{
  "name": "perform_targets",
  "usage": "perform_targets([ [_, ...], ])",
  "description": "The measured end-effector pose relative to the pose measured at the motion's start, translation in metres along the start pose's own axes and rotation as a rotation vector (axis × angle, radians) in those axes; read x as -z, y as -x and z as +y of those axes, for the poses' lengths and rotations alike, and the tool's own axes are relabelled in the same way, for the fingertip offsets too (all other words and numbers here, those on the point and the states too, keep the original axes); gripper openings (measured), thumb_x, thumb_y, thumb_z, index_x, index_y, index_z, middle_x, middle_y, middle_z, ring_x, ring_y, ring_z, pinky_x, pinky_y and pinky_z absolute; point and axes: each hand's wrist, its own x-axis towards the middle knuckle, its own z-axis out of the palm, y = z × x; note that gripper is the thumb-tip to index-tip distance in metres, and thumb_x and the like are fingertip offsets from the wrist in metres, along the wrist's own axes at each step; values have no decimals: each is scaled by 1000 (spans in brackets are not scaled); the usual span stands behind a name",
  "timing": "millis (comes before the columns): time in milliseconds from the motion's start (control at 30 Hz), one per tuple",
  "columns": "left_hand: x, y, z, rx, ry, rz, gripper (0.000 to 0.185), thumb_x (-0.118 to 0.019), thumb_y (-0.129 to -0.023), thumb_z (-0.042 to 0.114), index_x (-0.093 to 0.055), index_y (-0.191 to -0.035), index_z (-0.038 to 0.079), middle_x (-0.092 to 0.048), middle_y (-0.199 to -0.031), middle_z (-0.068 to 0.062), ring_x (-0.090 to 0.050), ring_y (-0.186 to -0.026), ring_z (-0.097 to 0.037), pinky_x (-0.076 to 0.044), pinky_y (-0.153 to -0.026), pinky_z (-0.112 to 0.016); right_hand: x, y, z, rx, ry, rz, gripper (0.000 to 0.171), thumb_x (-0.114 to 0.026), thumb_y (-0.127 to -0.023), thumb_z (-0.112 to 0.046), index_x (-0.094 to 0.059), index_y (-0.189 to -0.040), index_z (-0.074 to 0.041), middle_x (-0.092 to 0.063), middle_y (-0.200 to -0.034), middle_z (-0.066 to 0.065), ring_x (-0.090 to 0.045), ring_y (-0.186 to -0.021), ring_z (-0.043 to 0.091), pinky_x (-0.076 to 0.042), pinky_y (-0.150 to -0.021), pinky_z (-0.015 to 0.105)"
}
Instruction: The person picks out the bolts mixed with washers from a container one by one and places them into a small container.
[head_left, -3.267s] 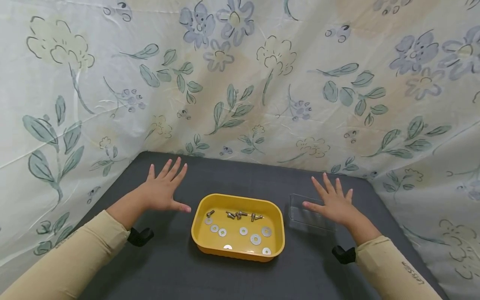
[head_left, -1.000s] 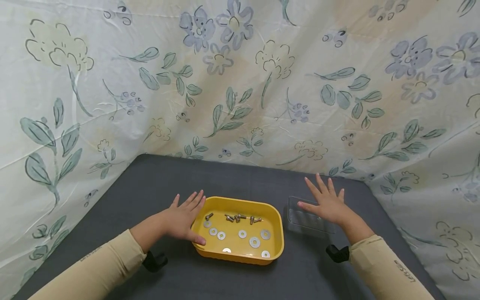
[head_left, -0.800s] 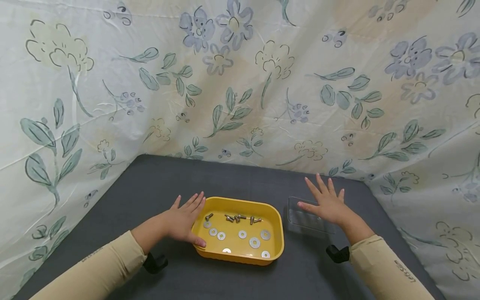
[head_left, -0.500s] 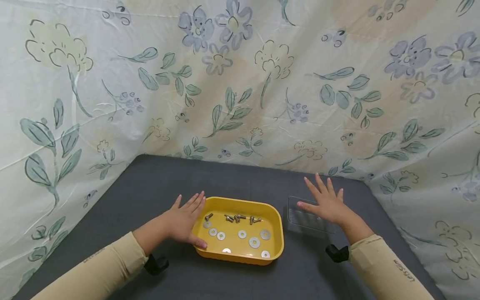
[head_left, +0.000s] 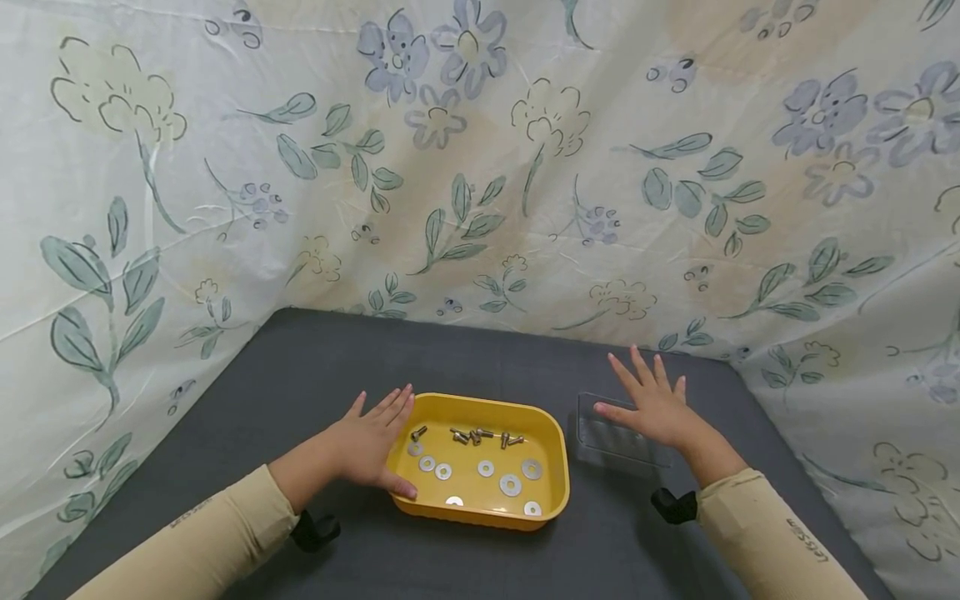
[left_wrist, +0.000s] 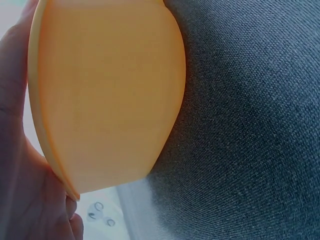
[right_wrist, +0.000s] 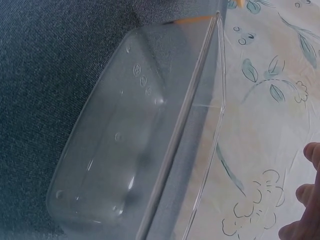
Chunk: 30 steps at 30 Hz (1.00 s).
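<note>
A yellow plastic bin (head_left: 480,412) stands on the table, holding several metal screws (head_left: 476,435) along its far side and flat washers (head_left: 511,485) spread nearer. Its left end is under my left hand (head_left: 367,446), which rests on the rim with fingers straight and thumb at the near corner. The left wrist view shows the bin's end wall (left_wrist: 110,95) close up, the hand along its lip. On the right, my right hand (head_left: 660,412) hovers with fingers spread, holding nothing. It overlaps a clear plastic box (right_wrist: 110,135) whose open top shows in the right wrist view.
The dark grey cloth-covered table (head_left: 450,350) carries both containers, a narrow gap between them. Floral-patterned white sheets (head_left: 480,167) enclose the back and both sides. Black straps (head_left: 315,532) hang under the wrists.
My left hand has come right and nearer, from beside the yellow bin onto its left rim. In the last second it has barely moved. The right hand stays spread over the clear box.
</note>
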Motion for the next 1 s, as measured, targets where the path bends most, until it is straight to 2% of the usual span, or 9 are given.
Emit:
perform_targets([
  [133,-1,0,0,-5,9,8,127,-49,-58,86,-4,-148,7,3,-154,-5,-1,-140,-23,-4,-106,-58,-2,-3,0,-1,-4,-1,97,-44,-77,-74,-1,-148,-24,13,-151,17,22,-131,45,17,-90,70],
  [467,-1,-2,0,3,-20,6,129,-45,-56,89,-4,-147,7,4,-153,-5,0,-140,-21,-4,-108,-55,0,-11,-10,36,-26,-9,97,-42,-77,-75,-2,-149,-24,13,-151,16,19,-132,44,12,-92,71],
  [667,0,-1,1,-23,14,5,128,-49,-58,86,-5,-147,4,4,-153,-8,0,-140,-24,-3,-107,-57,0,-14,-16,34,-21,-13,95,-45,-78,-72,-2,-149,-25,13,-152,15,18,-133,44,11,-92,71],
  [800,0,-2,3,-30,2,-3,129,-49,-58,86,-5,-147,4,5,-153,-9,0,-140,-25,-3,-107,-56,2,-18,-20,28,-25,-15,94,-46,-79,-70,-1,-148,-26,14,-152,14,19,-133,43,11,-93,70],
  [1000,1,-3,5,-26,-12,-17,129,-48,-58,86,-4,-147,3,7,-153,-9,1,-140,-25,-4,-108,-56,9,-24,-26,51,-54,22,94,-45,-79,-71,-2,-149,-25,13,-152,13,20,-133,40,10,-96,68],
])
